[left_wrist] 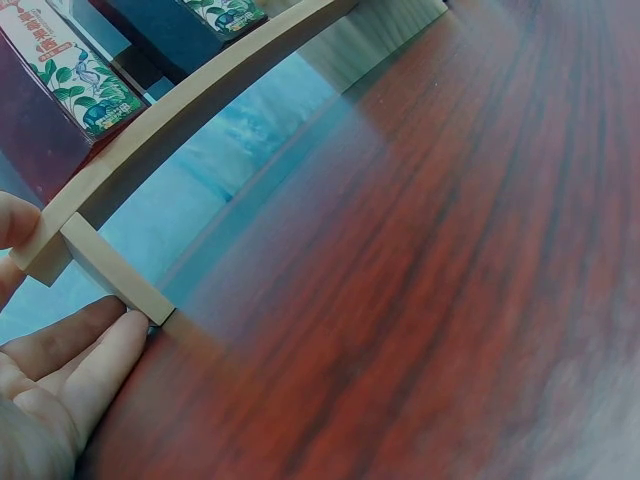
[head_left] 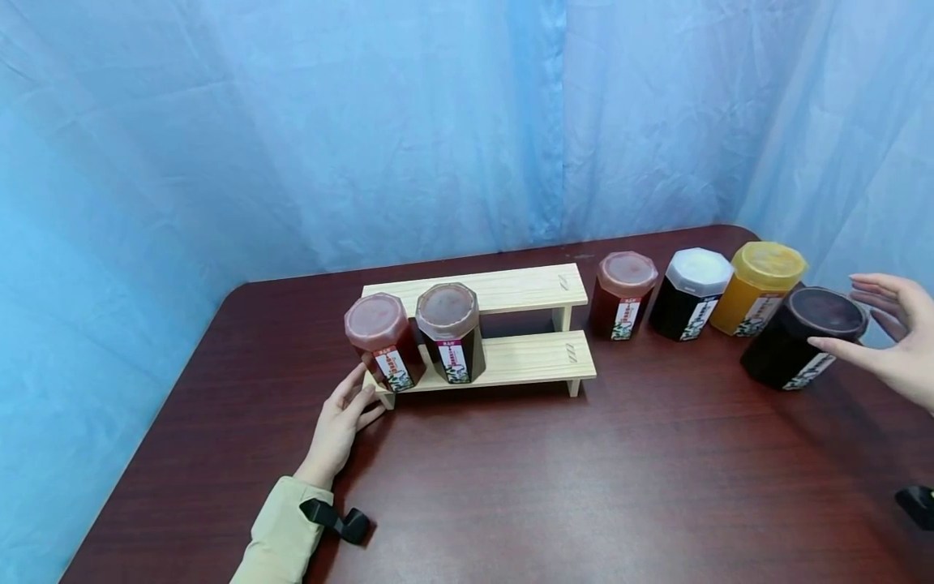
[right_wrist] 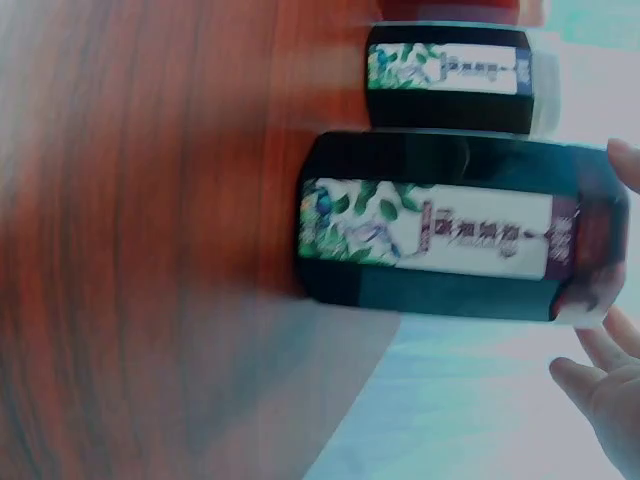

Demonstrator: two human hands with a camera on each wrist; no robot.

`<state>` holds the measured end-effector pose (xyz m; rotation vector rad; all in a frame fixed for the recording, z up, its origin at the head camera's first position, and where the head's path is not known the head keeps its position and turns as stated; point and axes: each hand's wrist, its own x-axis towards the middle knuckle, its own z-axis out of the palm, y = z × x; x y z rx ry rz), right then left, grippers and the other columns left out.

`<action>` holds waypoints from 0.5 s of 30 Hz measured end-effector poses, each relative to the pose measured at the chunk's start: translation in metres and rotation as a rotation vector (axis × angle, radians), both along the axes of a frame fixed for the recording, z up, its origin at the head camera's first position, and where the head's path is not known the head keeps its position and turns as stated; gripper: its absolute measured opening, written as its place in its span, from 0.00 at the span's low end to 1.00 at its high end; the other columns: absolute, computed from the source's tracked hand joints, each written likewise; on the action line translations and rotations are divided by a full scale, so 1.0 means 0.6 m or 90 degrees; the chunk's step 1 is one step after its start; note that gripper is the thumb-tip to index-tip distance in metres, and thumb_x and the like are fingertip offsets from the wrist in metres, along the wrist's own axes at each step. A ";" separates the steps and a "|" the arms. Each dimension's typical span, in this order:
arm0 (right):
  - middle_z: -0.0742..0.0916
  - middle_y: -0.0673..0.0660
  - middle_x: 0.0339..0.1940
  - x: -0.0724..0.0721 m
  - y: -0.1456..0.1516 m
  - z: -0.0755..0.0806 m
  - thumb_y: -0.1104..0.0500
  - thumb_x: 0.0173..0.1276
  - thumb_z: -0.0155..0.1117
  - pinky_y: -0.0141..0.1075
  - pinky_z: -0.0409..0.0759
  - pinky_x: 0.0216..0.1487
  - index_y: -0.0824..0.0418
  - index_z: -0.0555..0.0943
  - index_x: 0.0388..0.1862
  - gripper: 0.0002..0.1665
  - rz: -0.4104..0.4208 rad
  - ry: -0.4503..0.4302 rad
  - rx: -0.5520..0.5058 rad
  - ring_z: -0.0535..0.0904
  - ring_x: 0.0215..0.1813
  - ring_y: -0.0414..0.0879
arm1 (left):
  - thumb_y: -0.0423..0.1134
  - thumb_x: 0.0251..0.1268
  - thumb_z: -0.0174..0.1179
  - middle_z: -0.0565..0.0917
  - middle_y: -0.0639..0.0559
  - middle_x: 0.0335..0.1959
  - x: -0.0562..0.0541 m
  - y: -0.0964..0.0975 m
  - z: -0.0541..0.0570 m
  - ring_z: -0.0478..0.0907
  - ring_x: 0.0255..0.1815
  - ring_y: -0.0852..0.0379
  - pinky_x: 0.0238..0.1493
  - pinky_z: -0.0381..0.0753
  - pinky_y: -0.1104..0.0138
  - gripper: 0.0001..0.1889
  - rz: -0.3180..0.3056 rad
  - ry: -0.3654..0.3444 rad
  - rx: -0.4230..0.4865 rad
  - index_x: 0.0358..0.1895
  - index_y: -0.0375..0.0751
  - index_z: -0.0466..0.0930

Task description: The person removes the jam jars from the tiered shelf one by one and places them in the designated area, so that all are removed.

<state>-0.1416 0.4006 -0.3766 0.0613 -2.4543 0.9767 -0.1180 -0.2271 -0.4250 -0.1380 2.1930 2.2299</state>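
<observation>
The right hand is open, its thumb and fingers spread around the lid of 1 dark jar, at the right end of the jar row. The jar stands upright, long way up and down, label facing front. The left hand, fingers loose, touches the left end of the wooden shelf.

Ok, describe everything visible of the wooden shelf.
The shelf is pale, grained wood: two stepped boards on legs, the rear higher, each marked near its right end. It stands upright on the table. A red jar and a dark jar stand on its lower board, towards the left. The left hand touches its left end.
</observation>
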 end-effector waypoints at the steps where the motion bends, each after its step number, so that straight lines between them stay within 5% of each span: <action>1: 0.65 0.56 0.70 0.004 -0.010 0.010 0.69 0.58 0.67 0.33 0.46 0.76 0.52 0.58 0.73 0.47 0.005 0.005 0.000 0.55 0.74 0.34 | 0.32 0.73 0.46 0.72 0.39 0.54 0.000 0.000 0.000 0.80 0.43 0.67 0.46 0.81 0.70 0.28 0.000 0.001 0.000 0.74 0.37 0.52; 3: 0.66 0.42 0.66 0.013 -0.030 0.026 0.69 0.59 0.66 0.26 0.47 0.74 0.53 0.59 0.73 0.45 0.006 0.015 0.008 0.55 0.69 0.24 | 0.32 0.73 0.45 0.72 0.38 0.55 0.000 0.000 0.001 0.80 0.43 0.67 0.46 0.81 0.70 0.28 -0.001 0.001 0.000 0.74 0.37 0.51; 7: 0.62 0.25 0.56 0.026 -0.064 0.051 0.70 0.60 0.65 0.23 0.48 0.73 0.53 0.61 0.72 0.43 0.017 0.005 0.004 0.54 0.66 0.19 | 0.33 0.74 0.45 0.70 0.35 0.58 -0.001 -0.001 0.001 0.79 0.43 0.68 0.46 0.81 0.71 0.28 -0.005 0.001 0.000 0.74 0.37 0.51; 15: 0.67 0.30 0.55 0.028 -0.108 0.063 0.65 0.57 0.70 0.07 0.56 0.54 0.48 0.63 0.69 0.43 0.064 -0.047 -0.002 0.60 0.56 0.14 | 0.33 0.74 0.46 0.70 0.34 0.58 0.000 -0.001 -0.001 0.79 0.44 0.68 0.47 0.81 0.71 0.28 -0.007 0.000 0.002 0.74 0.38 0.50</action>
